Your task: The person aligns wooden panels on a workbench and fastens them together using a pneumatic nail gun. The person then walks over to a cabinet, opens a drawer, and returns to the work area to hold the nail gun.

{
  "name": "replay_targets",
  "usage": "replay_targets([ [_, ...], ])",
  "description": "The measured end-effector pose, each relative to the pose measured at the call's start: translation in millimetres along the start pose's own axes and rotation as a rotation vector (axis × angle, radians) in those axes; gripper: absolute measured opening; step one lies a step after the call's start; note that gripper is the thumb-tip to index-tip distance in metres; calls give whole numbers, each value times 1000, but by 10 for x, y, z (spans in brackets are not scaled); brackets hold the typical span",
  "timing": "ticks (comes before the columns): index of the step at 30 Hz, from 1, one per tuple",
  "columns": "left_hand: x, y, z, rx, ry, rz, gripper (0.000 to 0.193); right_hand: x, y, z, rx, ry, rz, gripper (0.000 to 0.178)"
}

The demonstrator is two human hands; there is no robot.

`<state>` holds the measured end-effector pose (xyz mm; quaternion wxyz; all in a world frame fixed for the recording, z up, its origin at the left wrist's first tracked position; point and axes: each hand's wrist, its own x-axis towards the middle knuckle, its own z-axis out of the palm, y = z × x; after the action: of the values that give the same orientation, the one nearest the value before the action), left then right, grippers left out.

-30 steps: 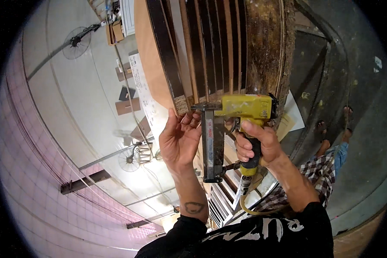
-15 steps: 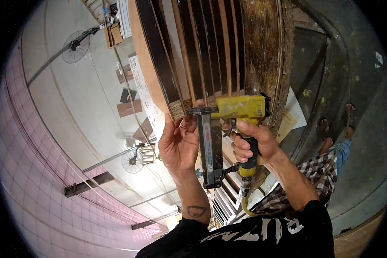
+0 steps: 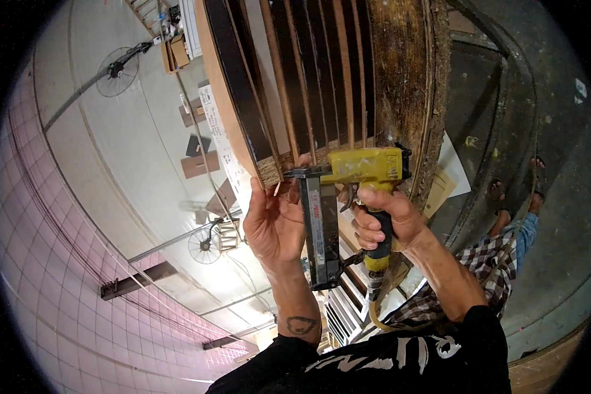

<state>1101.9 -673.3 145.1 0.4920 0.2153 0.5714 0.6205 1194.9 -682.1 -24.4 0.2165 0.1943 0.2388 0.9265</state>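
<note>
My right hand (image 3: pixel 397 220) is wrapped round the black grip of a yellow air nail gun (image 3: pixel 361 165), thumb at the back of the handle. The gun's long dark magazine (image 3: pixel 318 230) points down toward me. Its nose meets or nearly meets the end of the dark-faced wooden boards (image 3: pixel 246 98); actual contact cannot be made out. My left hand (image 3: pixel 274 226) pinches the raw edge of the board end (image 3: pixel 269 172), thumb on the left corner and fingers partly hidden behind the gun's nose. A yellow air hose (image 3: pixel 377 316) runs from the handle.
A worn, thick wooden workbench edge (image 3: pixel 407 79) lies right of the boards. Another person in a checked shirt (image 3: pixel 482 262) is at the lower right, beside the dark floor (image 3: pixel 558 217). Fans (image 3: pixel 117 69) and a cardboard box (image 3: pixel 174 54) are at the left.
The gun and both hands keep nearly the same place at the board end, with the same grips. Only a slight shift of the whole view shows.
</note>
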Motion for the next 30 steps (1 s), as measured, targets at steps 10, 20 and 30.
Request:
replay_targets([
  [10, -33, -3, -12, 81, 116, 10, 41, 4, 71, -30, 36, -29, -19, 29],
  [20, -11, 28, -67, 108, 158, -8, 37, -9, 45, 17, -11, 20, -14, 24],
  [30, -6, -115, 56, 839, 498, 496, 59, -1276, -564, 1081, -650, 651, -549, 24],
])
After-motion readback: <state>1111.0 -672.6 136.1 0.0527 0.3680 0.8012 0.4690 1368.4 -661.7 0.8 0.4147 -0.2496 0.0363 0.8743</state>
